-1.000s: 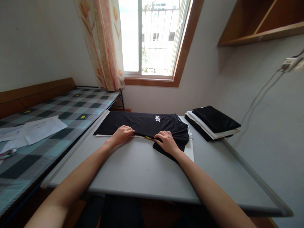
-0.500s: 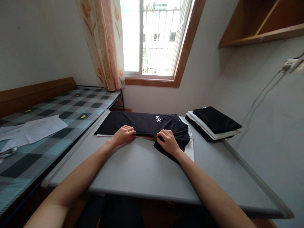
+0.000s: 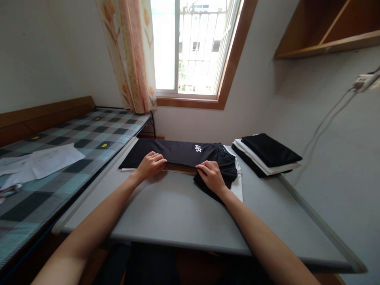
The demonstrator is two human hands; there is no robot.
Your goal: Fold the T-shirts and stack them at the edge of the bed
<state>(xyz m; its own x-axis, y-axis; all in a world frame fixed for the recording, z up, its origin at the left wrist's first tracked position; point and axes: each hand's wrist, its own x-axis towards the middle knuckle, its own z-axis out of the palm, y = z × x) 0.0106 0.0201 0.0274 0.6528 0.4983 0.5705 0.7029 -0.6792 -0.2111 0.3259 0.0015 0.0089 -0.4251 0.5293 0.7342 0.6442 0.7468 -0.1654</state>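
Observation:
A pair of black pants (image 3: 178,151) with white "LIFE" lettering lies lengthwise across the table, its gathered waistband to the right. My left hand (image 3: 151,164) pinches the pants' near edge left of the middle. Further right, my right hand (image 3: 211,174) is closed on the same edge, close to the lettering. Between the hands the edge is lifted a little, and a brownish strip shows beneath it. Under the waist end, white cloth (image 3: 238,186) sticks out, and a dark flap of the pants (image 3: 204,189) extends toward me below my right hand.
A stack of folded black and white clothes (image 3: 268,152) sits at the right back of the grey table (image 3: 178,213). To the left is a bed with a checked mattress (image 3: 97,130) and loose papers (image 3: 50,162). A wooden shelf (image 3: 329,45) hangs at upper right.
My left hand has shifted slightly left and up along the edge. The near edge of the pants between my hands is raised more, showing more of the brownish strip.

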